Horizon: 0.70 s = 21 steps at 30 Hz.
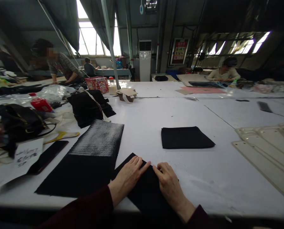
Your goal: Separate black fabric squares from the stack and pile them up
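A black fabric piece (146,187) lies slantwise at the table's front edge, under both hands. My left hand (129,173) rests flat on its upper left part, fingers stretched out and index finger along the far edge. At that same edge my right hand (169,183) has its fingers bent around the fabric, index fingertip close to the left one; its thumb is mostly hidden. Left of them lies a larger black sheet (77,175) whose far part carries a whitish, striped coating. Beyond my right hand is a neat flat stack of black fabric (187,137).
Left are a dark phone (51,156), a handwritten paper (29,152), a black bag (20,119), a red bottle (40,103) and a black fabric pile (89,106). Beige panels (263,152) lie right. A pole (110,44) rises behind. Several people work at farther tables.
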Tool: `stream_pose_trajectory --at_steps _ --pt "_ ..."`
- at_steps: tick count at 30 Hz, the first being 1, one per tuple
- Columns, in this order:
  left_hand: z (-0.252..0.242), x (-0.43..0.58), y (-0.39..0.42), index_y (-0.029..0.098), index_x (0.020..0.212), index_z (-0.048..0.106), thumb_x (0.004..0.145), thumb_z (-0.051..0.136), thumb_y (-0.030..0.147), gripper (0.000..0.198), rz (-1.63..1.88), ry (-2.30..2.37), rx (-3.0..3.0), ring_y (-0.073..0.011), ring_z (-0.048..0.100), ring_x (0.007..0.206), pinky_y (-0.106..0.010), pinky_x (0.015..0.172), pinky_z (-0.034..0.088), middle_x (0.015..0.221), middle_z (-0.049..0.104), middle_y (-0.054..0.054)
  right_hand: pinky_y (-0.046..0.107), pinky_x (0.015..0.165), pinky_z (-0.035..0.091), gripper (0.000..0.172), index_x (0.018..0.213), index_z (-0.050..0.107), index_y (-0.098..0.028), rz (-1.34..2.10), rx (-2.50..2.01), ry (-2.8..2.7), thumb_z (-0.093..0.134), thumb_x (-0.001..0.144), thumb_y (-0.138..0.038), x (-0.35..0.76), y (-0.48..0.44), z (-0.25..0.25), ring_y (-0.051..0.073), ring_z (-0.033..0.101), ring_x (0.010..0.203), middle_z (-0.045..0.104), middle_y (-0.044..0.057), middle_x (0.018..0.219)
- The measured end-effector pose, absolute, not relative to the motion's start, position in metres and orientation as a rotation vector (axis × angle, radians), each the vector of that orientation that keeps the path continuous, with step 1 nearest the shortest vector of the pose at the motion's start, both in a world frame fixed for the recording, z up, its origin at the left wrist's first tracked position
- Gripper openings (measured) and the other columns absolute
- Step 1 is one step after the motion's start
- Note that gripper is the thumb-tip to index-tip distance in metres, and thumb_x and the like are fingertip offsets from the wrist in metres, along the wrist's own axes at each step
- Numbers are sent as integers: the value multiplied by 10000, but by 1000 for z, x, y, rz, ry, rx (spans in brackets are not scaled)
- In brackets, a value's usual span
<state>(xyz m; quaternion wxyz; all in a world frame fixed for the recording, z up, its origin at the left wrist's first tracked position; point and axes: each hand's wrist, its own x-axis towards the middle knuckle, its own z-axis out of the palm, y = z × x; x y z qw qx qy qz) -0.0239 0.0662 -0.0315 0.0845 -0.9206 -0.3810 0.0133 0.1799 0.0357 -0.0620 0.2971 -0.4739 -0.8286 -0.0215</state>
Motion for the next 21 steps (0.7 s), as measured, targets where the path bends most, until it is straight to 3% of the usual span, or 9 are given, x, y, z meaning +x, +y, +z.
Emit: stream_pose_trajectory --at_steps 3,7,13,18,21 --pt "-29 -20 63 190 1455 330 894 433 74 582 33 -1112 -2752 -241 474 1248 -430 1100 313 1306 524 -134 344 743 454 303 1068 637 -149 -42 -1266 -2208 429 896 -12 186 32 -63 201 493 847 545 66 906" --pt "-23 -11 61 126 1400 399 900 412 50 506 45 -1050 -2795 -209 511 1182 -359 1090 338 1270 550 -111 347 744 448 292 1059 635 -146 -40 -1286 -2209 451 881 -7 193 26 -63 206 492 860 548 67 904" --pt "-22 0 54 195 1460 318 895 396 61 586 83 -1073 -2765 -235 516 1181 -413 1042 384 1233 560 -112 336 728 445 299 1039 638 -166 -78 -1318 -2229 476 853 3 207 16 -59 205 498 861 551 60 899" --pt "-24 11 51 122 1399 400 884 373 22 525 77 -980 -2806 -222 497 1218 -385 1100 336 1306 541 -128 332 752 446 273 1008 635 -166 -3 -1332 -2229 490 853 6 216 10 -55 205 490 877 553 61 912" --pt "-22 18 48 122 1437 343 877 376 12 571 114 -1005 -2796 -222 525 1189 -370 1062 382 1258 564 -130 338 777 445 273 1034 633 -160 34 -1337 -2237 486 869 0 221 6 -53 207 482 885 557 64 923"
